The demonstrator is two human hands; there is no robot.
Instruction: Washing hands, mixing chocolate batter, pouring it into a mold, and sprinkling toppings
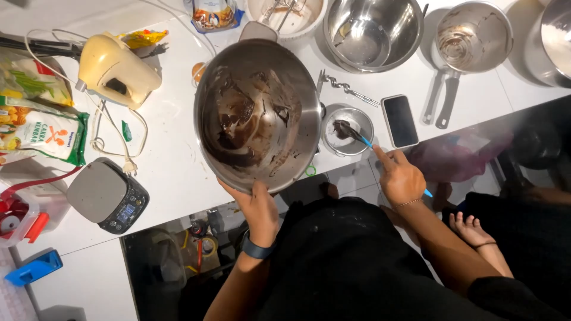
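Observation:
My left hand (257, 205) grips the near rim of a large steel mixing bowl (260, 113), tilted toward me and smeared inside with dark chocolate batter. My right hand (399, 176) holds a blue-handled spatula (352, 133), index finger stretched along the handle. The spatula's batter-coated blade rests in a small steel bowl (350, 130) on the white counter (172, 166), just right of the big bowl.
A cream hand mixer (116, 68) with its cord, a digital kitchen scale (108, 194) and flour bags (35, 128) lie at left. A phone (399, 120), mixer beaters (345, 87), steel bowls (372, 32) and a saucepan (470, 35) sit behind. Another person's bare foot (470, 229) shows at right.

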